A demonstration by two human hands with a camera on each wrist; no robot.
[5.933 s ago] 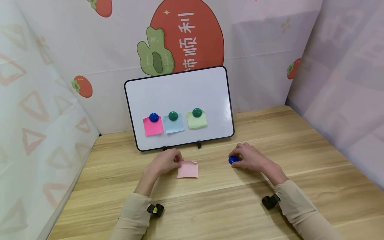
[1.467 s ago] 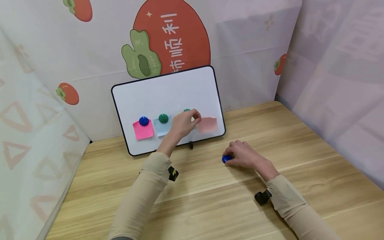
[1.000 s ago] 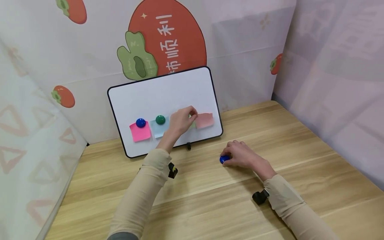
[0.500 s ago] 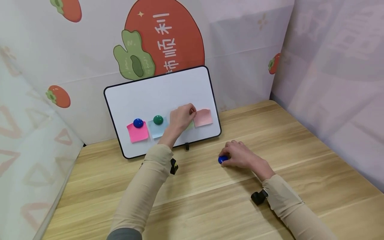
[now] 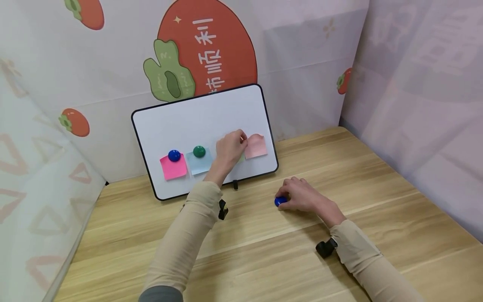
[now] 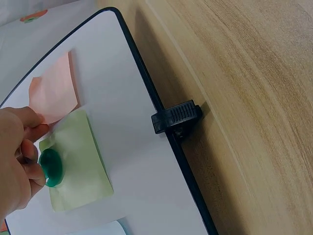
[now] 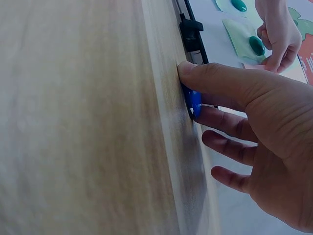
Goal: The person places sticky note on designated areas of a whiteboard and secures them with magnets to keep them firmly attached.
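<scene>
My left hand (image 5: 230, 150) pinches the left edge of a light pink sticky note (image 5: 256, 146) against the right side of the whiteboard (image 5: 196, 113). In the left wrist view that note (image 6: 55, 90) borders a green note (image 6: 80, 164) under a green magnet (image 6: 51, 167), and my curled fingers lie close to the magnet. My right hand (image 5: 303, 196) holds a blue round magnet (image 5: 280, 201) at the table, between thumb and fingers; the right wrist view shows the magnet (image 7: 192, 101) there too. From the head, my left hand hides most of the green note.
On the board's left hang a bright pink note (image 5: 173, 167) under a blue magnet (image 5: 174, 155) and a pale blue note (image 5: 200, 162) under a green magnet (image 5: 199, 151). A black clip foot (image 5: 235, 184) supports the board on the wooden table (image 5: 256, 260). Patterned cloth walls surround it.
My left hand has lifted the light pink note from the table onto the board, lately nudging it slightly up. My right hand keeps holding the blue magnet at the table.
</scene>
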